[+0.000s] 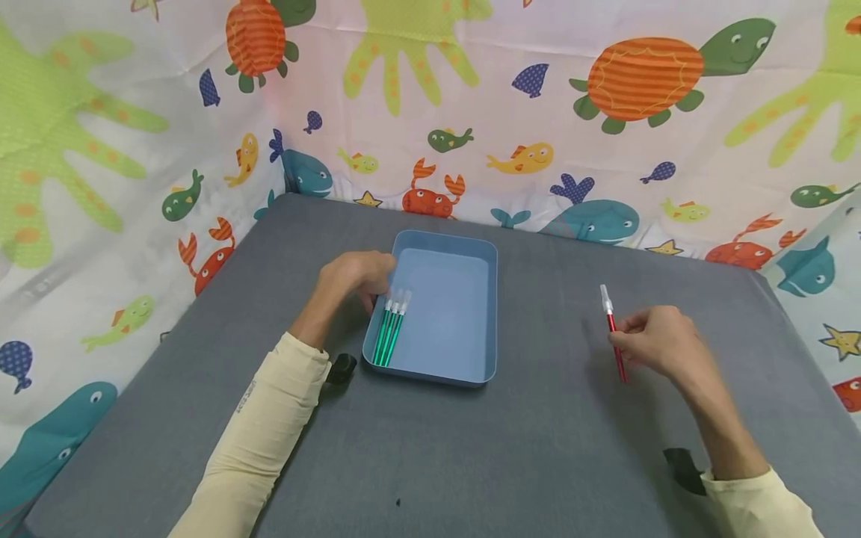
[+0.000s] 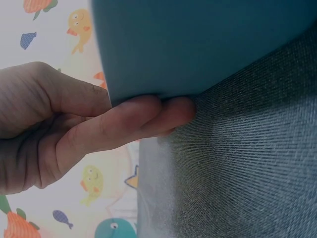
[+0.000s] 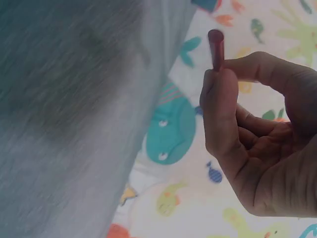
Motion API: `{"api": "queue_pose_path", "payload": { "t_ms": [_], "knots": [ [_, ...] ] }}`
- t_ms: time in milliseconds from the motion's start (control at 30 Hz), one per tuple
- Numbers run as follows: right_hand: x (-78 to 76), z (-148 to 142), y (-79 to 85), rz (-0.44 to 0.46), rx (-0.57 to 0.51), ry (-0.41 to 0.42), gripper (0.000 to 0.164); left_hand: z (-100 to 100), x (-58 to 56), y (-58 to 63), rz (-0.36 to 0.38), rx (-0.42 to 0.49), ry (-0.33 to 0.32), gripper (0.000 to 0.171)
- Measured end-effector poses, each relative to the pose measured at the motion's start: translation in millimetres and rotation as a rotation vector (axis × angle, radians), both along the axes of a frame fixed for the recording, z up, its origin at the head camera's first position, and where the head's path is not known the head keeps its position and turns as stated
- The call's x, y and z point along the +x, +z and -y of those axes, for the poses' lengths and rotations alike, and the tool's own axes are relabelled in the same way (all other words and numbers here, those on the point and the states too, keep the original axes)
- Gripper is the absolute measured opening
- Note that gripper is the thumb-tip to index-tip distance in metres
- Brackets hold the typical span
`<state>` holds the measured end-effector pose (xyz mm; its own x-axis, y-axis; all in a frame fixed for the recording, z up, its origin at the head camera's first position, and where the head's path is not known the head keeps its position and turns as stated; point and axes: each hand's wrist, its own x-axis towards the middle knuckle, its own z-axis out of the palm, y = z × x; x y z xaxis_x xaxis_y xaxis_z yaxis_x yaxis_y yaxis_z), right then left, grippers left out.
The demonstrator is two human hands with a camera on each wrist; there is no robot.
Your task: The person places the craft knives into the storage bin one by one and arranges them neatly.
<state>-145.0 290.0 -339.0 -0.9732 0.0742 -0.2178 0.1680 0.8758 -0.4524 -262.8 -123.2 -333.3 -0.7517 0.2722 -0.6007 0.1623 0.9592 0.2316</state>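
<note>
A shallow blue tray (image 1: 447, 321) lies on the grey table, and my left hand (image 1: 356, 273) grips its left wall. In the left wrist view, fingers (image 2: 119, 121) press along the outside of that wall while the thumb goes behind its edge. Several green felt-tip pens (image 1: 389, 336) with clear caps lie side by side in the tray's near left corner. Well to the right of the tray, my right hand (image 1: 655, 340) pinches a red felt-tip pen (image 1: 620, 366) between thumb and fingers, its clear-capped end pointing away. The right wrist view shows the pen's red end (image 3: 216, 44) above the fingertips.
Grey cloth (image 1: 538, 448) covers the table. A curtain (image 1: 417, 134) printed with sea animals hangs along the back and both sides. Dark straps show by the left wrist (image 1: 341, 369) and the right wrist (image 1: 684, 471). A small dark speck (image 1: 398, 502) lies near the front.
</note>
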Motion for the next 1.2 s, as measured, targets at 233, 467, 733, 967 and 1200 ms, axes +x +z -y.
{"api": "queue_pose_path", "payload": {
  "t_ms": [233, 467, 733, 967, 1200],
  "knots": [
    [-1.0, 32, 9.8, -0.020, -0.159, 0.040, 0.036, 1, 0.3, -2.6, -0.001, -0.001, -0.009, 0.042],
    [-4.1, 84, 11.1, -0.051, -0.295, 0.079, 0.028, 3, 2.0, -2.5, 0.000, 0.015, -0.010, 0.042],
    [-25.8, 146, -3.8, 0.000, -0.428, 0.175, 0.019, 2, 1.1, -1.0, -0.012, -0.006, -0.023, 0.043],
    [-42.1, 196, -21.5, 0.118, -0.420, 0.223, 0.012, 6, 0.5, -1.7, -0.019, 0.018, -0.025, 0.040],
    [-45.0, 222, -33.7, 0.129, -0.394, 0.250, 0.011, 2, 0.4, -0.5, -0.014, -0.030, -0.062, 0.042]
  ]
}}
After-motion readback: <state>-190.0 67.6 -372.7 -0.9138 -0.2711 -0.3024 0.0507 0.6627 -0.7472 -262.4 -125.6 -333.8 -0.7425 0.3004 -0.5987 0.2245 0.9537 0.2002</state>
